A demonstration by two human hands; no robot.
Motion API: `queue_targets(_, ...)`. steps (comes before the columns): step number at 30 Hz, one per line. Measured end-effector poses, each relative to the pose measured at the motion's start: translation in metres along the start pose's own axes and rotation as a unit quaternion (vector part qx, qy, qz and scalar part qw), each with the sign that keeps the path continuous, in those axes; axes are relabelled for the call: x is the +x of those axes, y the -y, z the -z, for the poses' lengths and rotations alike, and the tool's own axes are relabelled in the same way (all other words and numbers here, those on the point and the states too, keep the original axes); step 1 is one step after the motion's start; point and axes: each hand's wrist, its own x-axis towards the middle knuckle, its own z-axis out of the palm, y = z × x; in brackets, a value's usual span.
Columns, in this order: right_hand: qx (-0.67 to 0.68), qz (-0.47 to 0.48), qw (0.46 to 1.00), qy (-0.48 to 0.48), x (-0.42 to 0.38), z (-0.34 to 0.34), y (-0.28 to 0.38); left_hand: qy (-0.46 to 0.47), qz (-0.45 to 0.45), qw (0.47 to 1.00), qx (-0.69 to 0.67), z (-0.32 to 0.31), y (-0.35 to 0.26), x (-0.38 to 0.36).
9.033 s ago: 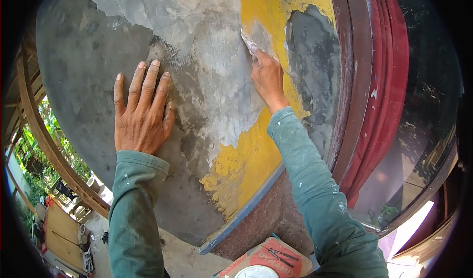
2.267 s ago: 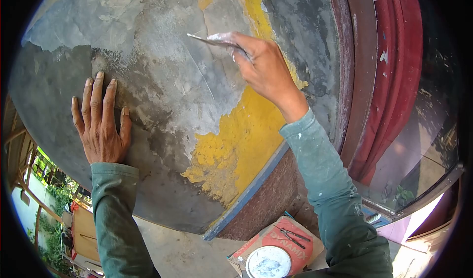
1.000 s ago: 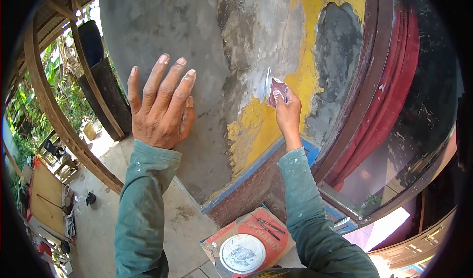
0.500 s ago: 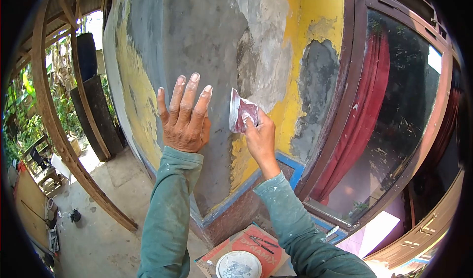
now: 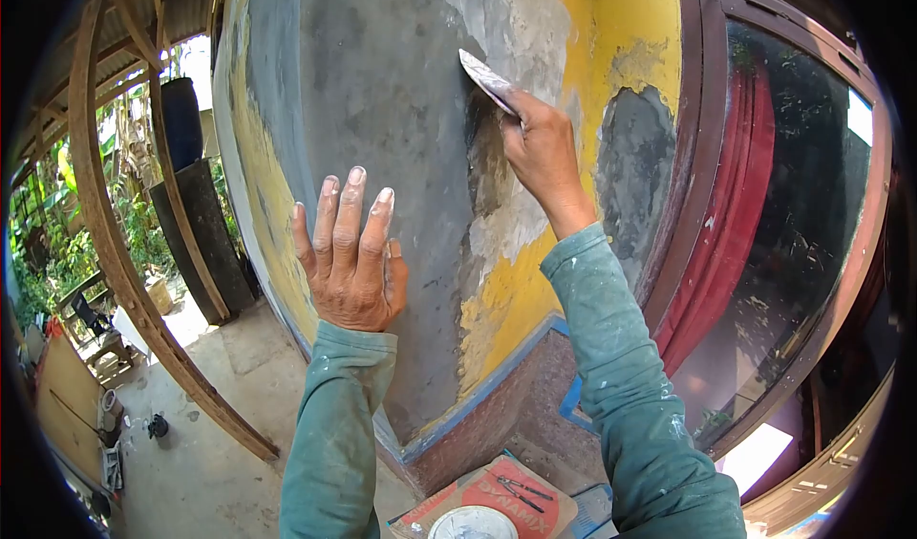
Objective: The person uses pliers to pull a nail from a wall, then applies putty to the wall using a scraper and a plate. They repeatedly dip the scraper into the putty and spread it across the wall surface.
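Head view, near to far: left hand (image 5: 351, 257) flat, fingers spread, bracing on grey wall (image 5: 382, 109). Right hand (image 5: 543, 147) grips putty knife (image 5: 485, 78), blade against the pale patch. Judged step: skimming filler; next stroke needs steady, even pressure.

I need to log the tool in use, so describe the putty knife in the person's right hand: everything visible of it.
The putty knife shows as a flat, thin blade, pale grey and smeared with filler, so its own metal hardly shows. It juts up and to the left out of the right hand, which grips its lower end and hides any handle. The blade lies at a slant against the wall, at the edge between dark grey and paler skimmed plaster. Only the hand and the wall seem to touch it.
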Motion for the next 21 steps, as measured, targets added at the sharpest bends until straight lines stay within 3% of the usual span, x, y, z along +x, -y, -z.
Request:
queue_targets(1, -0.012, 0.029, 0.999, -0.020, -0.013, -0.007, 0.001, 0.003, 0.002, 1.000, -0.001, 0.000, 0.000, 0.000)
queue_targets(9, -0.012, -0.028, 0.998, 0.061, -0.132, -0.006, 0.041, 0.002, -0.005, 1.000, 0.015, -0.001, 0.001, -0.001)
queue_targets(11, -0.029, -0.029, 0.985, 0.167, -0.152, 0.010, 0.047, 0.016, -0.007, 0.999, 0.029, 0.001, -0.001, 0.001)
queue_targets(12, -0.029, -0.026, 0.986, 0.160, -0.155, 0.020, 0.045, 0.010, -0.012, 0.999, 0.031, 0.002, -0.002, 0.001)
queue_targets(14, 0.026, 0.005, 0.985, 0.173, -0.147, 0.040, 0.034, 0.026, -0.009, 0.999, 0.042, 0.001, -0.002, 0.003)
queue_targets(16, 0.041, -0.084, 0.988, 0.124, -0.113, 0.049, 0.020, 0.031, -0.008, 0.998, 0.047, 0.001, -0.003, 0.003)
queue_targets(18, 0.045, -0.070, 0.997, -0.004, -0.055, 0.049, 0.015, 0.039, -0.005, 0.998, 0.053, 0.001, -0.004, 0.004)
queue_targets(21, 0.005, -0.115, 0.993, -0.007, 0.006, 0.035, -0.005, 0.047, -0.004, 0.997, 0.064, 0.002, -0.004, 0.004)
